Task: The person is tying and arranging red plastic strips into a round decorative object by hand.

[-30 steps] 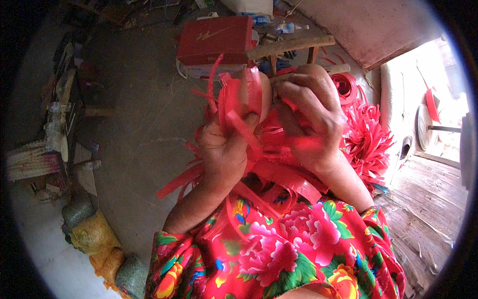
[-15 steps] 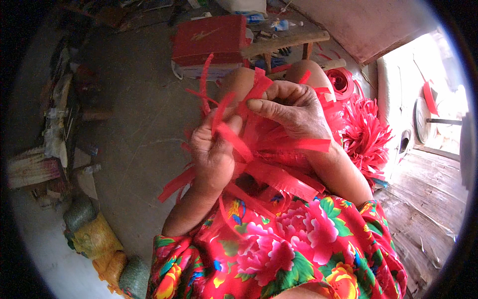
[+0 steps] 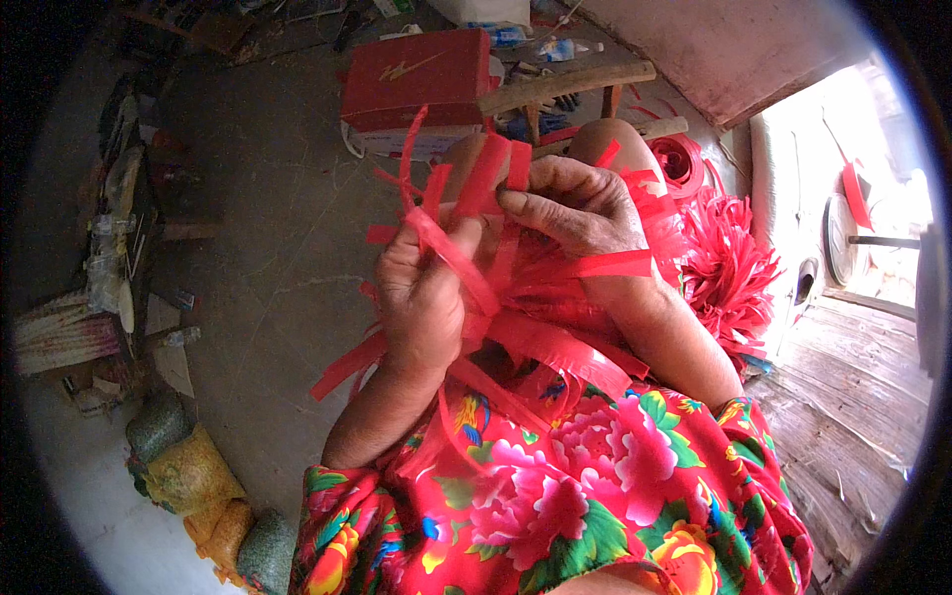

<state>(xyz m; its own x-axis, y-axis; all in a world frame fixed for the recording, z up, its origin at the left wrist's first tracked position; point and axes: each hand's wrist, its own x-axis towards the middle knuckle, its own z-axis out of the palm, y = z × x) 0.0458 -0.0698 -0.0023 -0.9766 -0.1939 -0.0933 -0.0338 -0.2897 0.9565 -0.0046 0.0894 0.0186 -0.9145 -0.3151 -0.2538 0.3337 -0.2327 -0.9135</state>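
Observation:
Both my hands are raised over my lap among flat red plastic strips. My left hand (image 3: 424,293) is closed on a red strip (image 3: 451,260) that crosses over its fingers, with more strip ends sticking up beside it. Thumb and forefinger of my right hand (image 3: 580,213) pinch another red strip (image 3: 518,167) whose short end points up. Between the hands, bands overlap, and how they are joined is hidden. More loose red strips (image 3: 565,352) hang below onto the flowered red cloth (image 3: 555,486) I wear.
A bushy red bundle of strips (image 3: 729,268) and a red roll (image 3: 678,164) lie to my right. Ahead stand a red box (image 3: 416,79) and a low wooden stool (image 3: 570,87). Stuffed sacks (image 3: 193,471) line the lower left; wooden boards (image 3: 843,377) cover the lower right.
The strip in my right fingers now stands upright instead of slanting across, and a wide strip shows between the hands. My right hand has shifted slightly; the left still grips its strip.

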